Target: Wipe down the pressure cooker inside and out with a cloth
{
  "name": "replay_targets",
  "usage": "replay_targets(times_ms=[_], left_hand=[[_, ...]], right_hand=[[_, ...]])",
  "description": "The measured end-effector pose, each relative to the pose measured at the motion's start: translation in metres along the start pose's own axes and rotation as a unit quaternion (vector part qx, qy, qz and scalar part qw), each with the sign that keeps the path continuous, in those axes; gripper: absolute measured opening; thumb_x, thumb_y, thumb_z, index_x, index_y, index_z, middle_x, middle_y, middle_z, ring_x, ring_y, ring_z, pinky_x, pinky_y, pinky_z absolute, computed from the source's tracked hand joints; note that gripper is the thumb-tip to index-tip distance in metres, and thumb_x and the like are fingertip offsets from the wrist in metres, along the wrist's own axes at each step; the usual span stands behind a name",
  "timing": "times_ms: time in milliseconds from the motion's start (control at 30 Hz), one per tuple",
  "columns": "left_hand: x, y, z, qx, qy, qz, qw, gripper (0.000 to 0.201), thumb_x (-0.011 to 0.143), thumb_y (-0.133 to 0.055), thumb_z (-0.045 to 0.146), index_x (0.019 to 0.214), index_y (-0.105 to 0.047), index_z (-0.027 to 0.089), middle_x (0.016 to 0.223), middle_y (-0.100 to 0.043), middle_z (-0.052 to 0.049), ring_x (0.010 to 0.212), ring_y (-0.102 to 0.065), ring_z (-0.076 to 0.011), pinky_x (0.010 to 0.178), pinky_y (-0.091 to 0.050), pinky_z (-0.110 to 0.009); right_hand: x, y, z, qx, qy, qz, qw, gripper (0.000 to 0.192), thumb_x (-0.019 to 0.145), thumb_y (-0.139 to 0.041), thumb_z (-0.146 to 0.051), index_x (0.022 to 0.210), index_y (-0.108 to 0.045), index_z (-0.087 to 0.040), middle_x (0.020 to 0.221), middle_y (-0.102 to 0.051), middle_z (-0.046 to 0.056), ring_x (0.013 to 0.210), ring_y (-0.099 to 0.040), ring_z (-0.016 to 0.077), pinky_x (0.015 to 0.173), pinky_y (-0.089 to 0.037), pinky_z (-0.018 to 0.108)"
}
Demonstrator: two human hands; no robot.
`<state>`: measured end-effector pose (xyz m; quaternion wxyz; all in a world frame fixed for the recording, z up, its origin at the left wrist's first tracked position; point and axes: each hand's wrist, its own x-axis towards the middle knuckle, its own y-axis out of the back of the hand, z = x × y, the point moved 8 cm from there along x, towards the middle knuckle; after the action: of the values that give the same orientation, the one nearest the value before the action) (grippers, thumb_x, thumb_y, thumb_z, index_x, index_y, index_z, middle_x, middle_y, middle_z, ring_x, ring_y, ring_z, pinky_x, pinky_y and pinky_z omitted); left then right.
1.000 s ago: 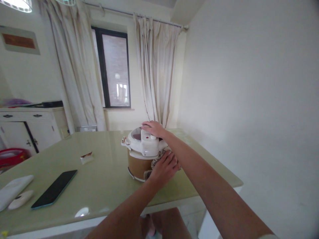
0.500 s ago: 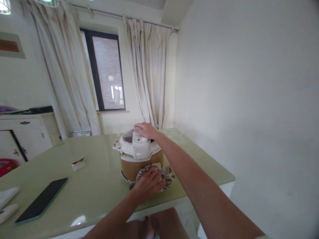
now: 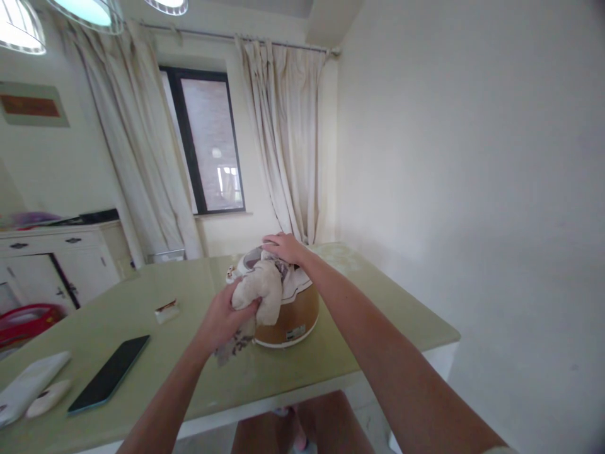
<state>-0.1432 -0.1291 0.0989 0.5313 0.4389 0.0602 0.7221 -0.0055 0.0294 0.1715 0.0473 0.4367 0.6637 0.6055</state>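
A rice cooker (image 3: 293, 318) with a white lid and a tan body stands on the green table near its front edge. My left hand (image 3: 225, 320) is wrapped round a bunched, pale cloth (image 3: 265, 291) with dark patterned patches, held up against the front of the lid. One end of the cloth hangs below my fingers. Across the top of the lid lies my right hand (image 3: 286, 247), its fingers stretched out at the cloth's upper edge. The cloth hides much of the lid and its front.
On the left of the green table (image 3: 198, 353) lie a dark phone (image 3: 109, 373), a white device (image 3: 35, 384), a rounded white object (image 3: 48, 398) and a small packet (image 3: 167, 311). A red basket (image 3: 31, 323) stands beyond, by a white cabinet (image 3: 85, 258). A wall rises at the right.
My left hand has lifted the cloth from the cooker's lower front up to the lid, uncovering a label near the base. My right hand stays on top. The view has shifted slightly left.
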Motion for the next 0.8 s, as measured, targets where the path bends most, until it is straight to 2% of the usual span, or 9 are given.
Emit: replay_targets(times_ms=[67, 133, 300, 433, 500, 600, 633, 700, 800], left_hand=[[0.009, 0.016, -0.014, -0.029, 0.044, 0.067, 0.996, 0.046, 0.082, -0.066, 0.053, 0.113, -0.071, 0.021, 0.104, -0.079, -0.007, 0.094, -0.073, -0.0286, 0.086, -0.059, -0.038], [0.012, 0.03, -0.02, -0.014, 0.049, 0.115, 0.992, 0.047, 0.079, -0.065, 0.051, 0.113, -0.07, 0.02, 0.106, -0.078, -0.008, 0.097, -0.071, -0.0295, 0.089, -0.058, -0.04], [0.003, 0.021, 0.013, 0.092, -0.072, -0.016, 0.993, 0.026, 0.075, -0.067, 0.038, 0.096, -0.072, 0.022, 0.105, -0.072, -0.008, 0.102, -0.068, -0.0289, 0.096, -0.056, -0.04], [-0.003, 0.019, 0.035, 0.106, -0.116, -0.06, 0.986, 0.026, 0.078, -0.07, 0.037, 0.099, -0.073, 0.023, 0.112, -0.071, -0.007, 0.108, -0.068, -0.0274, 0.099, -0.054, -0.037], [0.007, 0.028, 0.033, 0.125, -0.096, -0.006, 0.987, 0.029, 0.081, -0.069, 0.042, 0.102, -0.071, 0.022, 0.109, -0.071, -0.008, 0.105, -0.068, -0.0279, 0.096, -0.055, -0.037], [0.034, 0.048, 0.02, 0.166, -0.041, 0.143, 0.975, 0.046, 0.086, -0.065, 0.044, 0.124, -0.065, 0.019, 0.12, -0.07, -0.012, 0.111, -0.068, -0.0314, 0.099, -0.055, -0.043], [0.044, 0.045, 0.017, 0.167, -0.034, 0.156, 0.973, 0.052, 0.086, -0.064, 0.043, 0.131, -0.061, 0.018, 0.125, -0.069, -0.014, 0.115, -0.067, -0.032, 0.101, -0.054, -0.043], [0.065, 0.027, 0.016, 0.162, -0.039, 0.101, 0.981, 0.057, 0.087, -0.063, 0.042, 0.137, -0.058, 0.016, 0.131, -0.069, -0.015, 0.119, -0.067, -0.0318, 0.103, -0.053, -0.043], [0.077, 0.001, 0.03, 0.186, -0.063, 0.009, 0.981, 0.045, 0.089, -0.062, 0.04, 0.128, -0.064, 0.018, 0.125, -0.073, -0.013, 0.114, -0.069, -0.0313, 0.1, -0.053, -0.041]], right_hand=[[-0.001, 0.001, -0.002, 0.001, 0.004, 0.005, 1.0, 0.035, 0.107, -0.058, -0.045, 0.135, -0.072, -0.029, 0.133, -0.074, 0.006, 0.128, -0.063, 0.0224, 0.115, -0.04, 0.037], [-0.002, 0.002, -0.003, 0.004, 0.005, 0.009, 1.0, 0.034, 0.108, -0.057, -0.045, 0.134, -0.072, -0.03, 0.133, -0.074, 0.005, 0.127, -0.064, 0.0222, 0.114, -0.041, 0.037], [-0.001, -0.001, 0.0, 0.001, 0.0, 0.008, 1.0, 0.038, 0.107, -0.057, -0.047, 0.137, -0.071, -0.029, 0.133, -0.073, 0.007, 0.126, -0.064, 0.0218, 0.114, -0.04, 0.036], [0.001, -0.002, 0.005, 0.005, -0.018, 0.004, 1.0, 0.039, 0.105, -0.059, -0.045, 0.139, -0.07, -0.029, 0.135, -0.072, 0.007, 0.126, -0.064, 0.0223, 0.114, -0.04, 0.036], [0.001, -0.001, 0.003, 0.002, -0.011, 0.005, 1.0, 0.037, 0.105, -0.06, -0.042, 0.138, -0.07, -0.028, 0.135, -0.072, 0.007, 0.126, -0.065, 0.0231, 0.113, -0.041, 0.036], [0.001, -0.002, -0.001, -0.015, 0.007, 0.005, 1.0, 0.036, 0.108, -0.056, -0.039, 0.138, -0.069, -0.025, 0.137, -0.072, 0.009, 0.129, -0.064, 0.0251, 0.113, -0.042, 0.039], [0.001, -0.003, -0.001, -0.026, 0.012, 0.005, 1.0, 0.035, 0.109, -0.054, -0.038, 0.138, -0.069, -0.024, 0.137, -0.071, 0.01, 0.129, -0.063, 0.0255, 0.113, -0.043, 0.04], [0.003, -0.006, -0.001, -0.058, 0.021, -0.004, 0.998, 0.032, 0.11, -0.05, -0.031, 0.132, -0.071, -0.022, 0.137, -0.071, 0.011, 0.131, -0.062, 0.0265, 0.113, -0.044, 0.042], [0.009, -0.012, 0.007, -0.059, 0.018, -0.018, 0.998, 0.028, 0.106, -0.049, -0.018, 0.12, -0.073, -0.017, 0.133, -0.072, 0.015, 0.131, -0.06, 0.0282, 0.112, -0.045, 0.043]])
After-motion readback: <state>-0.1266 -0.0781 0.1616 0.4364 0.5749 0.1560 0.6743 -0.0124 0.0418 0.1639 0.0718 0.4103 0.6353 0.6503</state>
